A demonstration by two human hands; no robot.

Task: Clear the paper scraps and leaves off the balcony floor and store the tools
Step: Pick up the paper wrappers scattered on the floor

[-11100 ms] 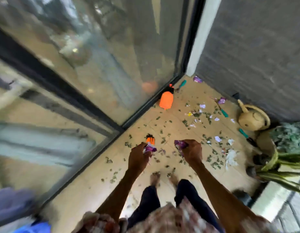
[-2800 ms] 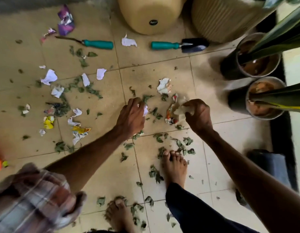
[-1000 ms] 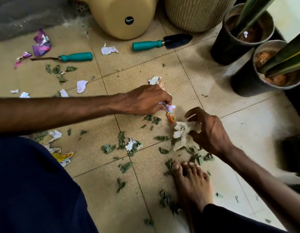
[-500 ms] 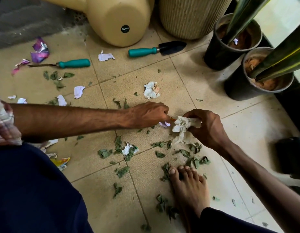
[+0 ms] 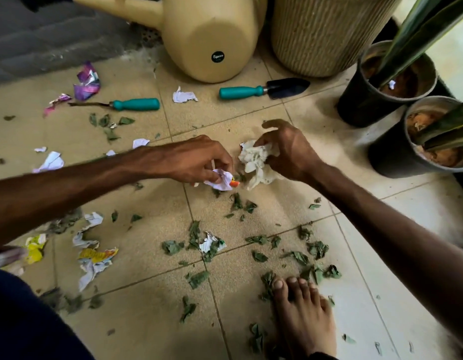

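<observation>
**Both hands hold paper above the littered floor**

The person bends low over the tiled floor (image 5: 316,120). The left hand (image 5: 196,159) comes in from the left side. Its fingertips pinch a small white paper scrap (image 5: 221,179) with an orange edge, close above the tiles. The right hand (image 5: 290,149) is just beside it. Its fingers are curled around a crumpled wad of white paper (image 5: 253,162), and only the index finger stands out more straight. The wad and the small scrap are very near each other, but I cannot tell if they touch.

More paper lies on the floor. There is a white piece (image 5: 183,96) between the two tools and a purple wrapper (image 5: 87,83) near the grey wall (image 5: 43,42). Yellow and white torn pieces (image 5: 95,258) lie at the near left. Green leaves (image 5: 259,240) are scattered over the tiles, most thickly around the bare foot (image 5: 303,315), with some touching the toes.

Both tools lie on the floor at the far side. A trowel (image 5: 264,90) with a teal handle and a dark blade lies just in front of the ribbed pot (image 5: 326,32). A thin tool (image 5: 131,104) with the same teal handle lies more to the left. A beige watering can (image 5: 207,37) is behind them, beside the ribbed pot. Two black plant pots (image 5: 360,100) stand close together at the right, with brown soil inside.
</observation>
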